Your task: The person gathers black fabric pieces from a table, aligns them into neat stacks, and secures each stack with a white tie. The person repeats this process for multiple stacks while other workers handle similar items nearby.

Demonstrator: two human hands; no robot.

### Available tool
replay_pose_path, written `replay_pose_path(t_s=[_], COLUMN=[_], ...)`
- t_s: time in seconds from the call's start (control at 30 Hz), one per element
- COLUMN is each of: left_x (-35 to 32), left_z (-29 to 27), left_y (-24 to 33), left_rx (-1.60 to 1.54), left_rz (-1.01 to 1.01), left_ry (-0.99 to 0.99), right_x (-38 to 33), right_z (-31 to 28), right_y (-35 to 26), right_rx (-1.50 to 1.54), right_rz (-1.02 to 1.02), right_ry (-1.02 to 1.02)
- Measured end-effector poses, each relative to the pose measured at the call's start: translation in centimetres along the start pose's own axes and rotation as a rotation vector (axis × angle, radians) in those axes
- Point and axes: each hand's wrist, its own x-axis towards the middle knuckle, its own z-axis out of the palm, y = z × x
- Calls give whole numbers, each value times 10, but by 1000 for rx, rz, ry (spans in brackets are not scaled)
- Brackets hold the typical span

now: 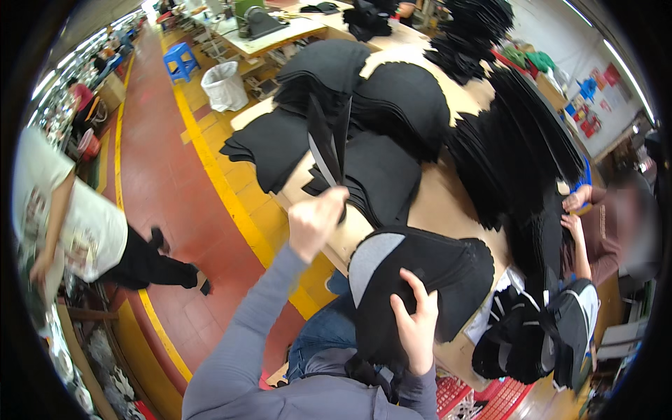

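Note:
My left hand point(316, 219) is raised over the table edge, pinching two or three thin black cut pieces point(329, 143) that stand upright from its fingers. My right hand point(416, 323) lies flat on a stack of black shaped pieces point(434, 273) held against my lap; one piece in the stack shows a grey face point(374, 253). Both forearms wear grey sleeves. More low piles of black pieces point(381, 175) lie on the wooden table point(448, 199) just beyond my left hand.
Tall fanned stacks of black pieces point(525, 140) cover the table's right side. A seated person's hands point(577, 210) work at the right. Another person in a white shirt point(77, 224) walks at the left on the red floor. A white bin point(225, 85) and blue stool point(180, 60) stand farther back.

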Motion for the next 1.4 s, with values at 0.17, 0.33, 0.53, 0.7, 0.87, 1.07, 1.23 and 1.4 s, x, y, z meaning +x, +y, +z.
replay_pose_path(t_s=[0.17,0.33,0.53,0.7,0.87,1.07,1.23,1.4], left_x=[-74,-93,-136,-138,-144,-117,-104,-120], left_z=[-44,-63,-41,-22,3,-10,-2,20], left_y=[109,146,118,121,111,129,128,114], left_rx=[-268,-585,-1282,-1961,-1933,-1848,-1695,-1822], left_rz=[235,-23,-1436,-1294,-991,-802,-837,-829], left_ry=[-343,-705,-394,-354,-176,-148,-248,-256], right_x=[-6,-21,-43,-69,-42,-54,-54,-58], right_z=[7,18,1,-11,-11,11,8,5], right_y=[4,40,53,97,78,113,70,76], right_rx=[108,548,611,830,1340,1360,1471,1286], right_rz=[59,381,54,-96,-132,-85,-99,-209], right_ry=[41,248,377,270,535,436,448,406])
